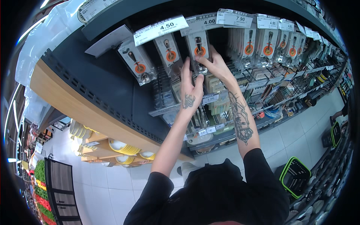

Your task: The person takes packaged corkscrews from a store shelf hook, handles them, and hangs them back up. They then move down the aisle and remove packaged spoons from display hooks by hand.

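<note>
A carded pack with a metal spoon [199,46] hangs from a hook under a price tag. My right hand [218,64] grips its right edge, thumb on the front and fingers curled behind. Just below and left, my left hand [191,88] has its fingers apart. Its thumb is near the pack's lower end; whether it touches is unclear. To the left hang a second carded spoon pack [168,52] and a third, tilted one [136,63]. Rows of similar spoon packs [249,46] hang to the right.
Price-tag rails and lower rows of hanging utensils [261,74] run along the rack. A wooden end panel [92,104] edges it at left. Yellow-rimmed bowls [121,147] sit on shelves below. A green-rimmed black basket [281,178] stands at right; another person's hand [334,116] is near a second basket [327,139].
</note>
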The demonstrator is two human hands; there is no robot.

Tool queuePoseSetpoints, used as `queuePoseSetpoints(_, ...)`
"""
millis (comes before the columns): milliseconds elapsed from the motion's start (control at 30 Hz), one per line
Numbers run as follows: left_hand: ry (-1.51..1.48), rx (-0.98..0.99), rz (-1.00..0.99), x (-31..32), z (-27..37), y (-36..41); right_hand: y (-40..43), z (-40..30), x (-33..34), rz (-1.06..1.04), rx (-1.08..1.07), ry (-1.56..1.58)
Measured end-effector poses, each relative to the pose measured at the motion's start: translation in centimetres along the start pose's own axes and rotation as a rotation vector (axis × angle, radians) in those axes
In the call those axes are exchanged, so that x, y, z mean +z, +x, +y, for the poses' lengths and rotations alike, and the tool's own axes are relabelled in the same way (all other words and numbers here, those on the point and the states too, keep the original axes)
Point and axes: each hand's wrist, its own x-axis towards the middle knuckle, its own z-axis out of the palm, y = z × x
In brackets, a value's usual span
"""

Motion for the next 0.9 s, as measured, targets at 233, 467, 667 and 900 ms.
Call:
queuePoseSetpoints(233,-0.104,0.045,0.08,-0.3,1.4,-1.9,-2.9,-2.2,1.3,0.093,0.008,0.168)
queuePoseSetpoints(467,-0.232,0.072,0.164,-0.9,3.1,-3.9,-5.8,-6.1,1.2,0.069,0.06,0.402)
queuePoseSetpoints(667,-0.399,0.075,0.132,-1.4,3.5,-5.0,-7.6,-7.6,0.7,0.075,0.124,0.344)
queuePoseSetpoints(900,-0.52,-0.099,0.075,-1.4,3.2,-6.3,-8.6,-6.9,0.0,0.026,0.055,0.363)
